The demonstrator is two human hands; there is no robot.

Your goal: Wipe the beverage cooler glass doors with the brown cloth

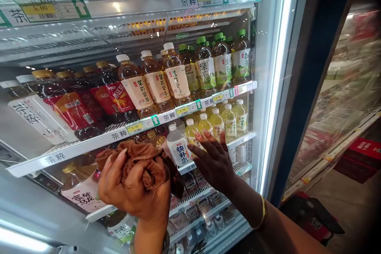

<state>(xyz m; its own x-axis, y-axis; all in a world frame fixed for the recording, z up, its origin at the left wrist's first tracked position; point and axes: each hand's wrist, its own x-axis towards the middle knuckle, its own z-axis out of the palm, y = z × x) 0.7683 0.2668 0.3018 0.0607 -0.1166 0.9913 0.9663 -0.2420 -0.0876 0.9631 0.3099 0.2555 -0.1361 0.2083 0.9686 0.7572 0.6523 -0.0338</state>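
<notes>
My left hand (131,188) is closed round a bunched brown cloth (143,158), held in front of the lower shelf of an open drinks fridge. My right hand (212,158) reaches in beside it with fingers spread, fingertips at the yellow tea bottles (205,125) and next to a clear bottle with a blue-lettered white label (178,147). A gold bangle (262,212) sits on my right wrist. A bottle with a pink and white label (80,192) stands on the shelf left of my left hand.
The shelf above (143,125) holds rows of dark, amber and green-capped tea bottles with price tags along its front rail. The fridge's lit door frame (276,87) stands at the right, and the open glass door (342,99) beyond it. More bottles sit on lower shelves.
</notes>
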